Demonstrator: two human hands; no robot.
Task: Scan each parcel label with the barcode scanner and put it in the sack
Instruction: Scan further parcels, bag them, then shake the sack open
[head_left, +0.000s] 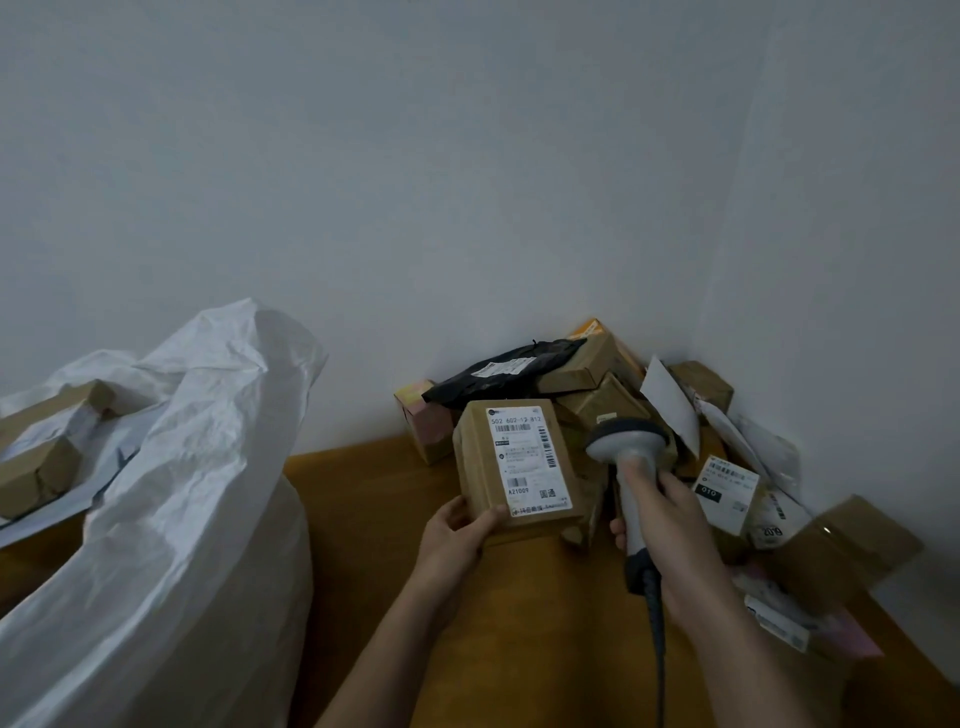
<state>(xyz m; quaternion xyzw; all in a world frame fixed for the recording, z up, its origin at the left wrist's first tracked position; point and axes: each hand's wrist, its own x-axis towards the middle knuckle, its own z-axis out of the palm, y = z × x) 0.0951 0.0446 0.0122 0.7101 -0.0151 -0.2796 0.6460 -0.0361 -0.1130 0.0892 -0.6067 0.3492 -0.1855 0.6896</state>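
Nearest the lens, the right hand (670, 525) grips the grey barcode scanner (631, 467) by its handle, head raised beside the cardboard parcel (514, 462); the left hand (457, 530) pinches that parcel's lower corner, its white label (527, 460) facing the camera, above the wooden table (374, 519); the white woven sack (171, 493) stands open at left, boxes inside; more parcels (597, 384) are heaped in the corner.

Dim, flat, bluish light throughout, no clear source, and the plain pale wall (467, 156) grades darker towards the upper corners. Shadows are soft, pooling under the crumpled white woven sack (171, 467). No glare. The wide lens bends the edges, and the printed white label (527, 460) reads slightly soft.
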